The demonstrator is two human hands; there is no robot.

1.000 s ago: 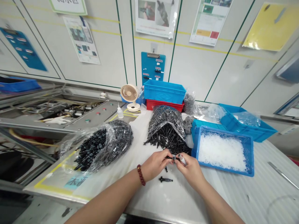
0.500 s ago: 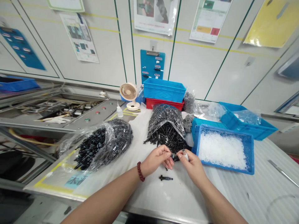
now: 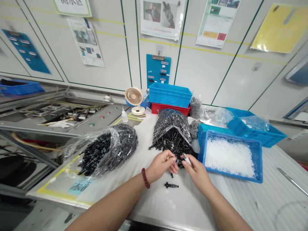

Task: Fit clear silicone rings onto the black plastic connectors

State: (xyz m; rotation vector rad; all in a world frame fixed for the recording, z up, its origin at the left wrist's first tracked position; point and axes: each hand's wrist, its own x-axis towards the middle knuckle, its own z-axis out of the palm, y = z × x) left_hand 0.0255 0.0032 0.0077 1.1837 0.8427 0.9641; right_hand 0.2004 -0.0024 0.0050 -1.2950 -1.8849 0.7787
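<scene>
Pinched between the fingertips of my left hand [image 3: 161,165] is a small black fitting [image 3: 177,161], partly hidden by the fingers. My right hand [image 3: 198,171] grips a short white cylinder [image 3: 187,159] that leans to the left. A small gap separates the two hands. Another black fitting with pale rings [image 3: 171,185] lies on the table just below them, and a tiny black piece [image 3: 171,175] rests under my left fingers. Beyond the hands, an open clear bag [image 3: 171,123] spills a heap of slim black parts.
To the left lies a second clear bag of black ringed fittings [image 3: 96,154]. A blue tray [image 3: 259,166] of small white rings stands on the right. Behind are stacked blue bin [image 3: 169,95] and red bin [image 3: 156,108], a fan [image 3: 137,110] and a squeeze bottle [image 3: 124,116]. A metal strip [image 3: 291,179] lies far right.
The white cylinder has tipped to the left in my right hand. My right fingertips have drawn slightly away from the fitting in my left hand. The whole view has shifted a little.
</scene>
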